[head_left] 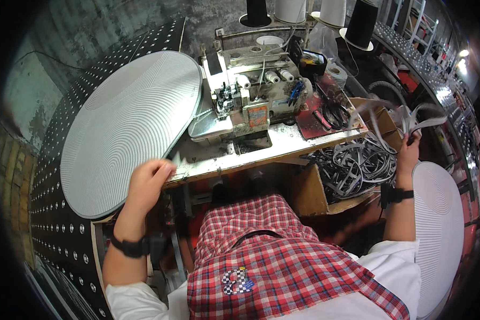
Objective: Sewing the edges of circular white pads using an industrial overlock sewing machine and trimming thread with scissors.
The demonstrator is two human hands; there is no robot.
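My right hand [408, 154] is raised on the right, closed around a bunch of pale grey strips [385, 120], their loose ends blurred by motion. Below it, a cardboard box [305, 192] holds a tangle of grey and dark strips [357, 168]. On the left, my left hand [148, 184] is curled with thumb and fingers together at the table's front edge. A small whitish blur shows by its fingertips; what they hold, if anything, I cannot make out. Just beyond that hand lies a large oval grey mat [128, 128] with ribbed, curved lines, its right edge near the sewing machine [256, 90].
Scissors [335, 114] rest on a red board at the worktable's [282, 137] right. Black and white thread cones [361, 24] stand behind the machine. Another ribbed grey mat [437, 234] is beside my right forearm. A black studded surface [64, 234] runs along the left.
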